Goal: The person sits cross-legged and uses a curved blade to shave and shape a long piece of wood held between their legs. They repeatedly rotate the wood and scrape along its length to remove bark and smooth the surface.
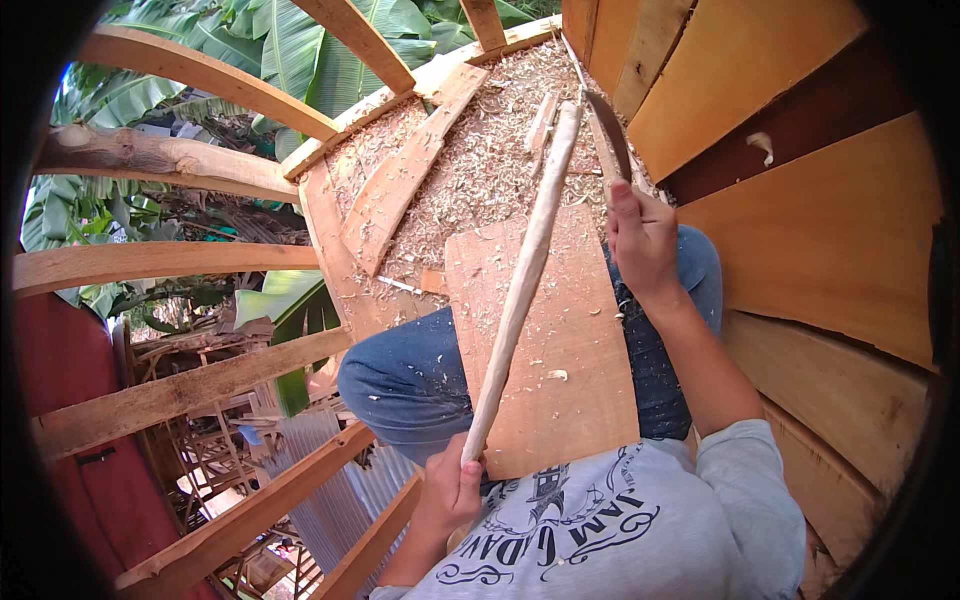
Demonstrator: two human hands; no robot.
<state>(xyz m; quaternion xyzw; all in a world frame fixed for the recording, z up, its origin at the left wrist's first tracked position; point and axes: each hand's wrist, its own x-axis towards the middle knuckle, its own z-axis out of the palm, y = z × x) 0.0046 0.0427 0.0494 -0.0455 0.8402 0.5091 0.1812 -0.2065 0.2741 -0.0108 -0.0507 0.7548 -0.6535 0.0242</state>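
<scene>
My left hand [452, 487] is closed round the near end of a long, pale, peeled wooden stick [522, 285]. The stick slants up and away over a flat wooden board [560, 370] that lies across my lap. In my right hand [643, 240], held over my right knee, is a knife [612, 135] with a dark curved blade pointing away from me. Its handle is hidden inside my fist. The blade is beside the stick's far end; whether the two touch I cannot tell. A few shavings [557, 375] lie on the board.
Wood shavings [490, 140] cover the floor ahead, with a long loose plank [410, 190] among them. Wooden rails [180, 270] line the left, with banana leaves [330, 60] beyond. A wall of wooden boards [820, 230] rises close on my right.
</scene>
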